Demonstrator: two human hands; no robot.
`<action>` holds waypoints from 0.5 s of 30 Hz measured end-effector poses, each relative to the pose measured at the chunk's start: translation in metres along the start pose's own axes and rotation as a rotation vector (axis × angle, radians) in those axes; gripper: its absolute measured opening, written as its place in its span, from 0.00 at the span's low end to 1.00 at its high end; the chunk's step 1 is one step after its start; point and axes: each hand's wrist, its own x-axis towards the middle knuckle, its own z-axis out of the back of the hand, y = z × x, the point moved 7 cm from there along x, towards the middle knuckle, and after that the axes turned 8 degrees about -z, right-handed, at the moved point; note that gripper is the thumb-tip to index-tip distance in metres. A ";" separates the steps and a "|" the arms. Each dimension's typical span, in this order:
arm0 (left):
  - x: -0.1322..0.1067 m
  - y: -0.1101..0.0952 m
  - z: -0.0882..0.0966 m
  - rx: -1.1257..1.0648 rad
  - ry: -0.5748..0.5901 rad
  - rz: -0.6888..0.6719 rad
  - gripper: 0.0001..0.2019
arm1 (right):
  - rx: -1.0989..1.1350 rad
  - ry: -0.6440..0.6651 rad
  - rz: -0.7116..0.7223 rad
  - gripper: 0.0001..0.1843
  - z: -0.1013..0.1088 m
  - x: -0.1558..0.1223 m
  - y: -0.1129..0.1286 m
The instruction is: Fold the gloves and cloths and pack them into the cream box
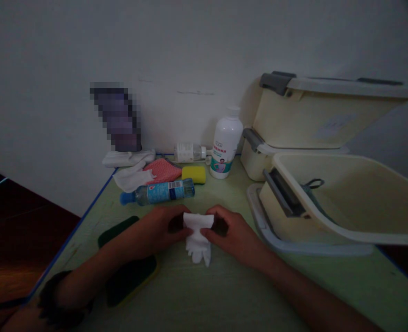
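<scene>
A white glove point(199, 235) hangs between my two hands, its fingers pointing down toward me and its cuff edge at the top. My left hand point(165, 226) pinches the left side of the cuff between thumb and fingers. On the opposite side, my right hand point(230, 230) grips the cuff the same way. Under my left forearm lie dark green scouring sponges point(131, 279), partly hidden by the arm. Just beyond my hands a clear bottle with a blue label point(165, 191) lies on its side.
Behind the bottle are another white glove point(131, 177), a red cloth point(164, 170) and a yellow sponge point(193, 174). A white bottle point(226, 143) stands by the wall, near a lying clear bottle point(186, 151). Cream storage boxes point(294, 120) and an open bin point(363, 198) occupy the right.
</scene>
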 end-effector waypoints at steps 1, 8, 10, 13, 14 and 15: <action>0.000 0.000 0.001 0.006 -0.009 -0.007 0.09 | 0.022 0.010 0.002 0.08 0.000 0.000 -0.001; -0.002 0.004 0.004 -0.259 -0.098 -0.014 0.09 | 0.234 0.104 0.008 0.08 0.000 0.001 0.001; -0.002 0.006 0.007 -0.404 -0.175 -0.018 0.12 | 0.432 0.109 -0.025 0.10 0.000 0.002 -0.001; -0.002 0.003 0.011 -0.575 -0.257 -0.076 0.15 | 0.664 0.022 -0.063 0.19 0.003 0.002 -0.004; -0.003 0.001 0.012 -0.610 -0.270 -0.100 0.15 | 0.686 -0.021 -0.060 0.19 0.005 0.001 -0.004; -0.003 -0.001 0.013 -0.627 -0.274 -0.119 0.14 | 0.670 -0.068 -0.044 0.18 0.008 0.000 -0.002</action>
